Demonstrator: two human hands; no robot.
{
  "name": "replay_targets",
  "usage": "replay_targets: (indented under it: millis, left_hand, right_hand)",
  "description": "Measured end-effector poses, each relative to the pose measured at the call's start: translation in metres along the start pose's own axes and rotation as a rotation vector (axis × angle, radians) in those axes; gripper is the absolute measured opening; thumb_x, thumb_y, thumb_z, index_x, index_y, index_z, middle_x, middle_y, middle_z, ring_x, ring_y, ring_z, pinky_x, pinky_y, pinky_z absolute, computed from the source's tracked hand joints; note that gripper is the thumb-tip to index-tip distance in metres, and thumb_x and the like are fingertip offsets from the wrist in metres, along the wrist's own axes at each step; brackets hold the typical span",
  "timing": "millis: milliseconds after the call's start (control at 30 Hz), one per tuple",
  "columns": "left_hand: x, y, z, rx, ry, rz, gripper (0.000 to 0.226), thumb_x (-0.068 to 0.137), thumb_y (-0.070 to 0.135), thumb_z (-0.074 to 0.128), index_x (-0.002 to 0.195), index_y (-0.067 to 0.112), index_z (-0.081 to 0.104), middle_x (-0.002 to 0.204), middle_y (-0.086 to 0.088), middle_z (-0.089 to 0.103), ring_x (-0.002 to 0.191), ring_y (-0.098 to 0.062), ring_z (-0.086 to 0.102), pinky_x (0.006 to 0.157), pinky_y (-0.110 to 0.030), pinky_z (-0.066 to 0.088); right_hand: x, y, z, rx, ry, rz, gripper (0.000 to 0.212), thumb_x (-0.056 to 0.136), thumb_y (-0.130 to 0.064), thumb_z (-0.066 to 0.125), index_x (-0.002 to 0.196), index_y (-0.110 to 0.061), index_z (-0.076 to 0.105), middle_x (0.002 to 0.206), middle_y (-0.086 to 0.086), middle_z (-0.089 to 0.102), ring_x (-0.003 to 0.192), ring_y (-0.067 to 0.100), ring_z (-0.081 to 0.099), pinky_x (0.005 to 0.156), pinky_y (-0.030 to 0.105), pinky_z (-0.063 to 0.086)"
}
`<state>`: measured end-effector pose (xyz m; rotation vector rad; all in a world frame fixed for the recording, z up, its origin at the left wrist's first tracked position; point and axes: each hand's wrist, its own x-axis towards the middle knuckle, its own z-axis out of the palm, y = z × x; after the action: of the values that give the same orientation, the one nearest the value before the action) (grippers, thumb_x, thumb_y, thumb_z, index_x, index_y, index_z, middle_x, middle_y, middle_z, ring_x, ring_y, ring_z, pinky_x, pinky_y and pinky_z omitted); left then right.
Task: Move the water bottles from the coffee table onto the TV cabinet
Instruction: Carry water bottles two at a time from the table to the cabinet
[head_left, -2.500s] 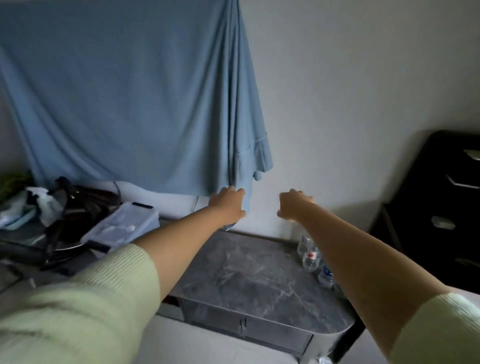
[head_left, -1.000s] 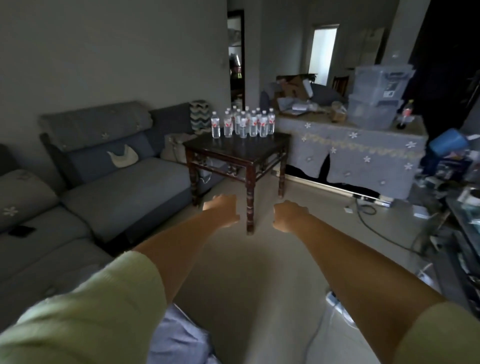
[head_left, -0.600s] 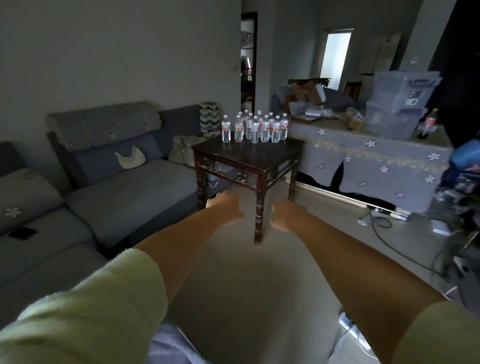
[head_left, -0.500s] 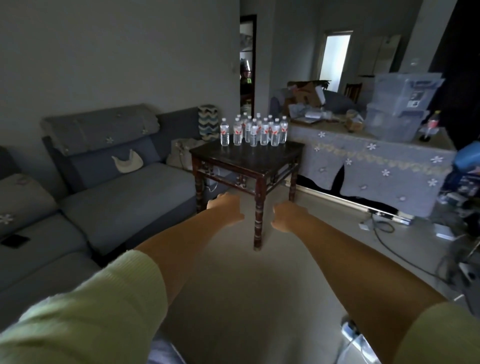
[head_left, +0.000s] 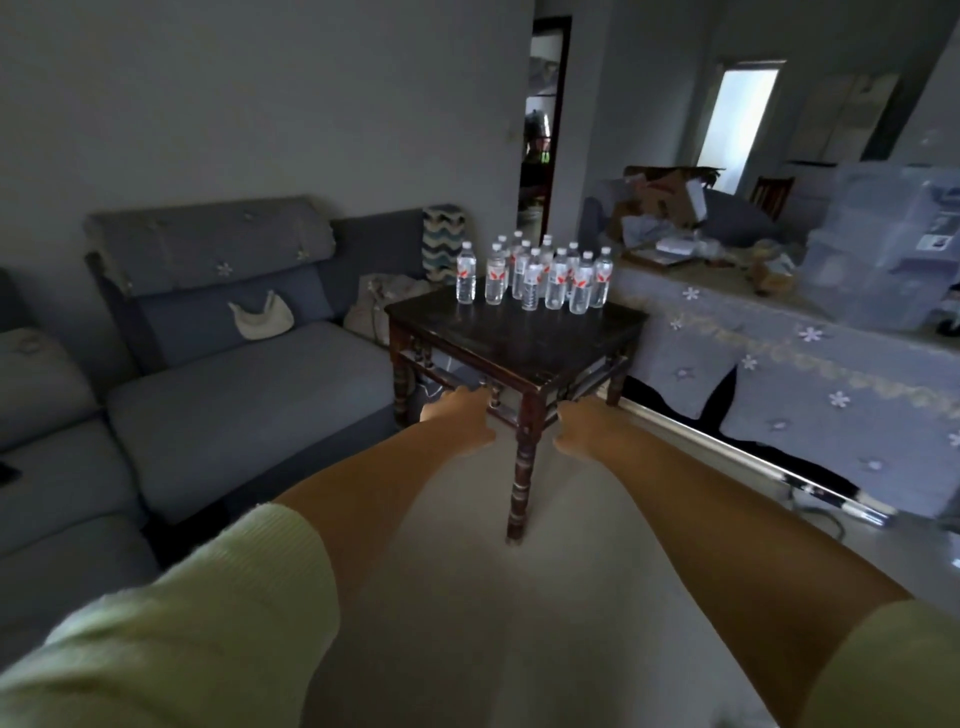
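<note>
Several clear water bottles (head_left: 535, 275) with red-and-white labels stand upright in a cluster at the far side of a dark wooden coffee table (head_left: 519, 340). My left hand (head_left: 460, 421) and my right hand (head_left: 582, 426) reach forward at arm's length, short of the table's near corner, one on each side of its front leg. Both hands hold nothing, and their fingers look loosely curled. The TV cabinet is out of view.
A grey sofa (head_left: 218, 384) runs along the left wall. On the right a long table under a flowered cloth (head_left: 779, 364) carries clear storage boxes (head_left: 883, 244) and clutter. Cables lie on the pale floor (head_left: 467, 597) at right. A doorway (head_left: 543, 130) opens behind.
I have turned from the marble-topped cabinet to face the room. The coffee table and its bottles have come nearer. Both hands stay stretched forward and hold nothing.
</note>
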<state>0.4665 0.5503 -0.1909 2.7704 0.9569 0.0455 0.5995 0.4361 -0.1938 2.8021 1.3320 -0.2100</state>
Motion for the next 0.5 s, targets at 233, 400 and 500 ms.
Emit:
replay_targets:
  millis: [233,400,500]
  left_hand:
    - [0.085,-0.038,0.015,-0.035,-0.040,-0.084,0.057,0.089,0.030,0.058,0.142,0.017,0.040,0.142,-0.009,0.045,0.130,-0.030,0.044,0.101,-0.044,0.045]
    - [0.172,-0.063,0.011,-0.005,-0.030,-0.059,0.051,0.087,0.028,0.057,0.135,0.018,0.044,0.136,-0.009,0.048,0.126,-0.031,0.046,0.098,-0.045,0.046]
    - [0.233,-0.087,0.002,-0.005,-0.033,-0.039,0.049,0.084,0.032,0.058,0.130,0.020,0.048,0.130,-0.008,0.051,0.125,-0.032,0.047,0.100,-0.047,0.044]
  right_hand:
    - [0.093,-0.016,0.015,-0.001,-0.069,-0.053,0.044,0.094,-0.027,0.051,0.135,-0.012,0.046,0.139,0.014,0.047,0.127,0.033,0.048,0.103,0.045,0.043]
    - [0.185,-0.013,-0.001,-0.001,-0.037,-0.045,0.045,0.092,-0.032,0.052,0.131,-0.012,0.048,0.136,0.016,0.050,0.125,0.037,0.049,0.103,0.048,0.042]
    - [0.249,-0.021,-0.013,0.013,-0.034,-0.019,0.044,0.091,-0.032,0.054,0.130,-0.013,0.049,0.135,0.015,0.049,0.125,0.036,0.049,0.104,0.048,0.042]
